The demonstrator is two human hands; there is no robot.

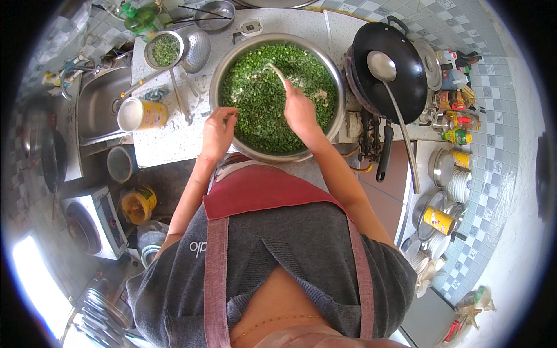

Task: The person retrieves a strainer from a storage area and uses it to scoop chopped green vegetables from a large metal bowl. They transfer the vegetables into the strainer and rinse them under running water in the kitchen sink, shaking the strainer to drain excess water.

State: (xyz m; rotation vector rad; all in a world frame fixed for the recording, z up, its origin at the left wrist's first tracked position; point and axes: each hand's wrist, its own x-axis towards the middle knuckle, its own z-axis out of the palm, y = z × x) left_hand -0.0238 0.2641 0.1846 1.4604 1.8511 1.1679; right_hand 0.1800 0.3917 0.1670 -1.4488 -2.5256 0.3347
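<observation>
A wide stainless steel basin (336, 124) stands on the speckled counter before me, filled with finely chopped greens (270, 117) and patches of pale powder. My right hand (300, 108) grips the handle of a light-coloured utensil (277, 75), whose far end is down in the greens. At the basin's left rim, my left hand (219, 130) has its thumb and fingers curled around the edge, gripping it. Left of the basin are a small strainer of chopped greens (165, 50), a perforated skimmer (198, 51) and a yellow-labelled tub (145, 114) lying on its side or tilted.
A black wok (407, 78) with a steel ladle (382, 66) in it sits on the right. Behind it stand bottles (457, 100). A steel sink (98, 100) lies at the left. Bowls and plates (459, 186) are stacked at the lower right.
</observation>
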